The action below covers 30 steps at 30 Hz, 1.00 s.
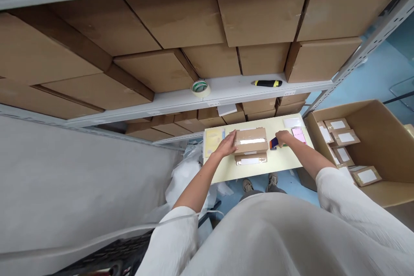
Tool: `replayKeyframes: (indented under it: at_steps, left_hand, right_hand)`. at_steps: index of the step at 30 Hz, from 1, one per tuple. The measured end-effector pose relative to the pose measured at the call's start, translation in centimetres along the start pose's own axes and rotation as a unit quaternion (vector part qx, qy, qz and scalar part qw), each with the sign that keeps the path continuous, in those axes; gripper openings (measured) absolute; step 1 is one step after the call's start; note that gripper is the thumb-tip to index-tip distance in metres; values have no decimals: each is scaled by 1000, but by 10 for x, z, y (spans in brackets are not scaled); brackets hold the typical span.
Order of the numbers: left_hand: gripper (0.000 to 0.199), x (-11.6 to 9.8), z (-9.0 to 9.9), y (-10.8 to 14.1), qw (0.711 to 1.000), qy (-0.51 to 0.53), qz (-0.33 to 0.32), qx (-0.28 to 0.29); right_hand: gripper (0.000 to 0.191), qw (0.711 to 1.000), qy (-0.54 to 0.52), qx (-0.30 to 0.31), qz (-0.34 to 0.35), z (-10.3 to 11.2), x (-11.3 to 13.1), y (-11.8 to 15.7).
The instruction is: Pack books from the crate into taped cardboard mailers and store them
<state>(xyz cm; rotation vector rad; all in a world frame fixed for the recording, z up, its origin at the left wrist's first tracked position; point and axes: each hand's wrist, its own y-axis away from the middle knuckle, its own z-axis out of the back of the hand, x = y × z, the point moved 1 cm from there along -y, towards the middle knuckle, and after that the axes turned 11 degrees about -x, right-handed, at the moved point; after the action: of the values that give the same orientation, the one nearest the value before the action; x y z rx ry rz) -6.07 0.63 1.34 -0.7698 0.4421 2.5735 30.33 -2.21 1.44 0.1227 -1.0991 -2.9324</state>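
My left hand (229, 144) grips the left end of a taped cardboard box (250, 136), its fingers along the edge. Shiny clear tape runs lengthwise across the box top. A second small box (251, 160) with a white label lies against its near side. To the right, my right hand (283, 138) is closed around a dark blue and orange tape dispenser (274, 142), partly hidden by the fingers and apart from the box. Both boxes rest on a pale yellow tabletop (226, 173).
A pink-screened phone (298, 135) lies right of my right hand, a yellow sheet (213, 141) at left. A large carton (381, 138) holds several labelled boxes. The shelf (233, 88) ahead bears cartons, a tape roll (201, 89) and a utility knife (268, 83). Plastic wrapping (184, 177) lies lower left.
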Motion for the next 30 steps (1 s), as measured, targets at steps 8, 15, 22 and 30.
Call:
replayKeyframes:
  at_steps: [8,15,22,30]
  left_hand:
    - [112,1,-1,0,1000,23,11,-2]
    - [112,-2,-1,1,1000,15,19,1]
    - [107,-3,-3,5,1000,18,-3,-10]
    - [116,-4,-17,1,990,72,88,-82]
  right_hand:
    - [53,954,-267,-89,-102,-22,-75,26]
    - [45,947,-195,-206,-151,-74,-35,42]
    - [42,954,-186,-177,-157,-102,-10,52]
    - [55,930,-229,-261,-122,-38,32,57]
